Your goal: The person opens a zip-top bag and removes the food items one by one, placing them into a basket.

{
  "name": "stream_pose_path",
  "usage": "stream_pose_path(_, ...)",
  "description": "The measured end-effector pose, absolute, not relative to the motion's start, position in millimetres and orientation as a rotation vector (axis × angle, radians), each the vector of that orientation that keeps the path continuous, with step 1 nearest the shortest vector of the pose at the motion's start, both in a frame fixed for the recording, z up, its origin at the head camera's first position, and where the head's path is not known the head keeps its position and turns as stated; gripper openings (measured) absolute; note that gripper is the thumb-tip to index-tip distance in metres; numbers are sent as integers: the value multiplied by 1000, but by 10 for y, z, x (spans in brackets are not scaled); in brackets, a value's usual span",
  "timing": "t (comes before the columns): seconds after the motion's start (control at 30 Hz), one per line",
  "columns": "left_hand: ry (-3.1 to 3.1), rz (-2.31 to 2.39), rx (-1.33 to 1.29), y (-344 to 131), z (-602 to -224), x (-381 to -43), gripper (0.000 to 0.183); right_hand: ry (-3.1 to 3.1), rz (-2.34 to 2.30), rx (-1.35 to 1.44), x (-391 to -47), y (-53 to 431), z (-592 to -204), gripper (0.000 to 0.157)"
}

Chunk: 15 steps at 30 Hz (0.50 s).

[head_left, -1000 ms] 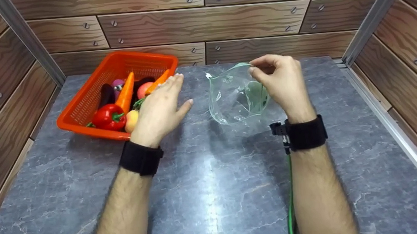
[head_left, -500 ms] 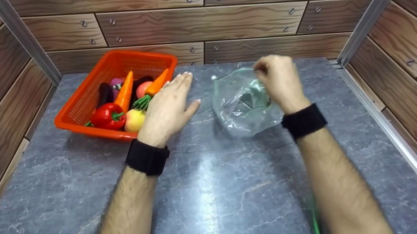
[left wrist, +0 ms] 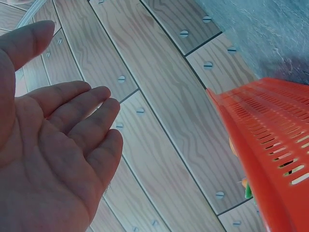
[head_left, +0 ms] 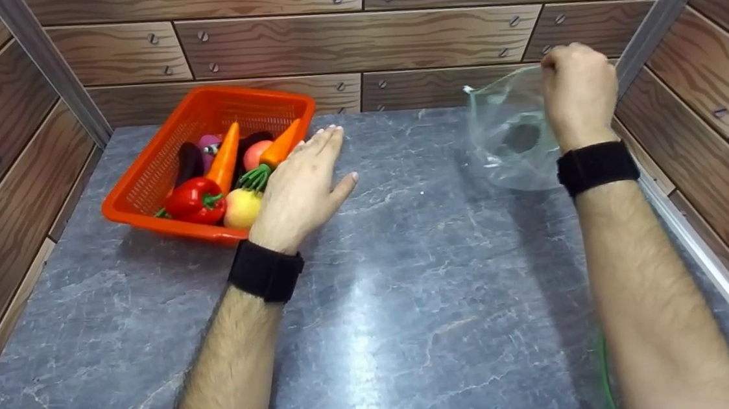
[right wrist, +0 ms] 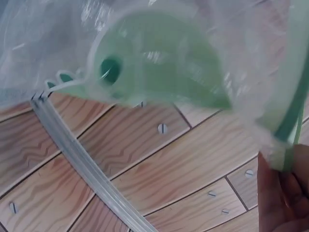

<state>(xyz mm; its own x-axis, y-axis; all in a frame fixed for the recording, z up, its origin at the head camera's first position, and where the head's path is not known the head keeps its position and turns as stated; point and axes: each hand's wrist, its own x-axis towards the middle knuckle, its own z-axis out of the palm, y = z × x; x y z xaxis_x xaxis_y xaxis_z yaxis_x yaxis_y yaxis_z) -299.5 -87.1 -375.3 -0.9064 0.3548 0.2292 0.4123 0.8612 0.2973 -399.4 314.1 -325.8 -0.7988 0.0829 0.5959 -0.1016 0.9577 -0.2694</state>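
Observation:
My right hand [head_left: 582,93] pinches the top edge of a clear zip bag [head_left: 504,154] at the far right of the table. In the right wrist view, the fingertips of the right hand [right wrist: 285,193] grip the corner of the bag, which bears a green print [right wrist: 164,58]. Whether the bag's bottom touches the table is unclear. My left hand [head_left: 301,187], palm down with straight fingers, hovers by the right rim of the orange basket [head_left: 154,175] and holds nothing. It partly hides the basket's near right corner.
In the basket lie a red bell pepper [head_left: 194,201], a yellow-red round fruit [head_left: 242,207], two carrots [head_left: 224,157], a pinkish round fruit [head_left: 258,154] and dark purple vegetables. Wood-patterned walls [head_left: 351,40] enclose the grey table [head_left: 397,293]; a metal rail [head_left: 707,259] runs along the right.
My right hand has carried the bag to the right and away from me, turning at the wrist. The left hand has shifted slightly right, uncovering more of the right carrot and the yellow-red fruit.

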Motion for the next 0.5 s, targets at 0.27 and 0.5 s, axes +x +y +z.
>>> stream_pose_path(0.27,-2876,-522,-588,-842,-3785,-3020,78,-2548,453,35,-3924,3048,-3409,18)
stream_pose_path(0.5,-2879,-497,-503,-872,-3816,-3022,78,-2544,540,-17,-3676,2780,-3329,37)
